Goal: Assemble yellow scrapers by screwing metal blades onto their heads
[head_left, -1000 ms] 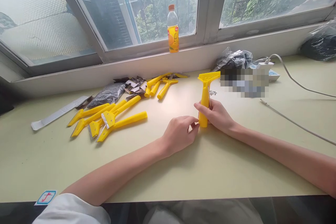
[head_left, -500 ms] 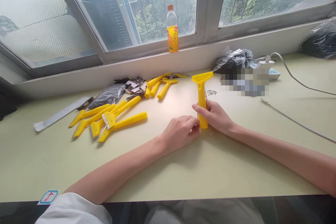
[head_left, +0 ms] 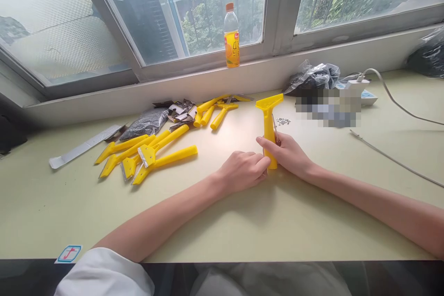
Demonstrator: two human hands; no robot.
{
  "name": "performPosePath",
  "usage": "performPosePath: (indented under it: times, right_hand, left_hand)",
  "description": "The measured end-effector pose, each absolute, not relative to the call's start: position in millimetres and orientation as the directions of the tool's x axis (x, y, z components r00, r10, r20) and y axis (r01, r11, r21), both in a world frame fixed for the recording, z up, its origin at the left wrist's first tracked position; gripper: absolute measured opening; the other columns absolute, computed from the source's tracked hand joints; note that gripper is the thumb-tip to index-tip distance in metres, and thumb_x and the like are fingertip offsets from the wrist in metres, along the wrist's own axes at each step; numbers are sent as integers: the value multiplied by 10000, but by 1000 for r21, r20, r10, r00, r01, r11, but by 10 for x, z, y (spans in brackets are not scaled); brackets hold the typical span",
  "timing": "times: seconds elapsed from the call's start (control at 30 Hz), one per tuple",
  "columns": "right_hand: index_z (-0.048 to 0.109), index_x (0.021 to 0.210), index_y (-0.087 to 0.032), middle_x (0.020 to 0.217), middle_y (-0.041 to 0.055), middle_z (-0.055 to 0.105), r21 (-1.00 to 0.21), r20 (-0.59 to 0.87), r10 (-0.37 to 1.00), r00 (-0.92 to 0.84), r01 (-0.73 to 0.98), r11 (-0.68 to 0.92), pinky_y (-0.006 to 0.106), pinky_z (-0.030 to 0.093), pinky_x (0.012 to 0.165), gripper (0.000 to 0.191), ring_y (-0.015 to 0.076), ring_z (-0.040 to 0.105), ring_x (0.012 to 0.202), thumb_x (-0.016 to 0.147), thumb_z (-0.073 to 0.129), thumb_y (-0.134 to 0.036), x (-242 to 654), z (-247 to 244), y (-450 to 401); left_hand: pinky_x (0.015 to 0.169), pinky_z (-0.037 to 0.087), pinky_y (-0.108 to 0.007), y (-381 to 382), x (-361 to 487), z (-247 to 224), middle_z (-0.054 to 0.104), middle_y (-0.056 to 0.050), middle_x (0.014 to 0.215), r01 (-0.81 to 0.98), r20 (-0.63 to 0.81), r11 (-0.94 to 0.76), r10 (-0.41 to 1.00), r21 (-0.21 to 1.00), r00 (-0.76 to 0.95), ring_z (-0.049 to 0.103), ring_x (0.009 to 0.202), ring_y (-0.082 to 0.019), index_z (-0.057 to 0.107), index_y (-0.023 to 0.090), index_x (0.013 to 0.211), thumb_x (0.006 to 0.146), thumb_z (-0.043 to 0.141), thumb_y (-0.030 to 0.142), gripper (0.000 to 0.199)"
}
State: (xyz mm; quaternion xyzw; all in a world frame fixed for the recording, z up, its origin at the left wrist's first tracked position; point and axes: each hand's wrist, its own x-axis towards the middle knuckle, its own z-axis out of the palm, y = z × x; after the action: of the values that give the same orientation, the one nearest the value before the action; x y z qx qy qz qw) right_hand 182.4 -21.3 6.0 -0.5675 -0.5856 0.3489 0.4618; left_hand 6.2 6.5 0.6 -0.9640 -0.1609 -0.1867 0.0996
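Note:
A yellow scraper [head_left: 268, 122] stands upright with its wide head at the top. My right hand [head_left: 289, 153] is closed round its handle from the right, thumb across the front; a thin metal tool with a dark handle [head_left: 277, 136] also shows in that hand, behind the scraper. My left hand [head_left: 247, 167] has its curled fingers pressed on the lower end of the handle. Small metal screws or nuts [head_left: 283, 121] lie just beyond, to the right. Several yellow scrapers with blades [head_left: 147, 155] are piled at the left.
More yellow handles [head_left: 207, 114] lie near the sill beside dark packets [head_left: 182, 112] and a bagged black item [head_left: 145, 124]. A bottle [head_left: 231, 44] stands on the sill. Cables [head_left: 395, 153] and a plastic bag [head_left: 312, 78] are at the right.
My left hand has moved slightly onto the lower handle and its fingers now overlap it. The view has shifted a little; my right hand still holds the scraper.

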Motion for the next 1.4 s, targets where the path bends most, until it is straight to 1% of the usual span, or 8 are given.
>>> performPosePath:
  times: [0.17, 0.53, 0.7, 0.87, 0.97, 1.1, 1.23, 1.4]
  right_hand:
    - [433, 704, -212, 623, -34, 458, -945, 124, 986, 108, 317, 84, 288, 339, 530, 481, 113, 408, 568, 869, 631, -618, 1831, 44, -203]
    - [459, 721, -207, 638, -29, 465, -960, 141, 978, 150, 262, 99, 263, 364, 501, 487, 109, 422, 566, 834, 657, -637, 1834, 35, -201]
    - [487, 745, -213, 648, -18, 494, -998, 56, 949, 312, 54, 41, 252, 376, 460, 473, 119, 447, 558, 798, 694, -635, 1909, -17, -93]
    - [519, 738, -206, 654, -9, 528, -993, 114, 962, 249, 41, 107, 244, 420, 474, 448, 116, 479, 555, 822, 685, -614, 1867, 28, -146]
    - [557, 782, -203, 687, 3, 557, -991, 136, 961, 240, 32, 132, 246, 464, 494, 437, 130, 529, 588, 824, 682, -620, 1829, 62, -198]
    - [568, 788, -200, 699, 8, 564, -990, 141, 954, 266, 33, 138, 240, 480, 490, 436, 131, 539, 596, 817, 695, -616, 1832, 72, -210]
    - [576, 797, -200, 712, 14, 578, -988, 152, 953, 261, 45, 145, 245, 500, 488, 437, 134, 550, 597, 816, 694, -620, 1847, 70, -213]
    - [581, 819, -206, 720, 13, 590, -985, 169, 955, 243, 59, 160, 246, 516, 495, 424, 137, 564, 606, 827, 686, -617, 1852, 68, -225]
  left_hand:
    - [514, 246, -299, 79, 80, -5, 659, -17, 720, 350, 397, -935, 303, -50, 866, 583, 618, -145, 519, 191, 766, 863, 469, 154, 115]
    - [519, 303, -253, 136, 56, -52, 644, 33, 664, 291, 550, -949, 309, 123, 776, 564, 578, -105, 545, 199, 771, 775, 531, 145, 56]
    - [517, 324, -230, -6, 69, -50, 580, 55, 605, 165, 615, -968, 249, 191, 748, 485, 532, -81, 573, 204, 785, 765, 528, 136, 84]
    - [555, 378, -221, -62, 82, 10, 569, 46, 671, 265, 581, -832, 535, 487, 614, 446, 537, -72, 560, 197, 880, 859, 577, 221, 36]
    - [561, 390, -222, -31, 82, 38, 590, 35, 743, 278, 509, -747, 630, 604, 586, 462, 558, -73, 556, 197, 927, 876, 654, 333, 175]
    - [583, 407, -224, -8, 83, 35, 616, 29, 784, 268, 449, -703, 653, 658, 611, 492, 590, -81, 585, 206, 959, 873, 693, 405, 243]
    - [593, 413, -231, 4, 88, 21, 611, 30, 765, 255, 446, -670, 684, 698, 577, 483, 586, -84, 594, 204, 972, 897, 671, 422, 243]
    - [610, 428, -237, 17, 95, 12, 639, 24, 766, 253, 436, -651, 700, 716, 566, 499, 595, -88, 621, 202, 977, 862, 718, 425, 268]
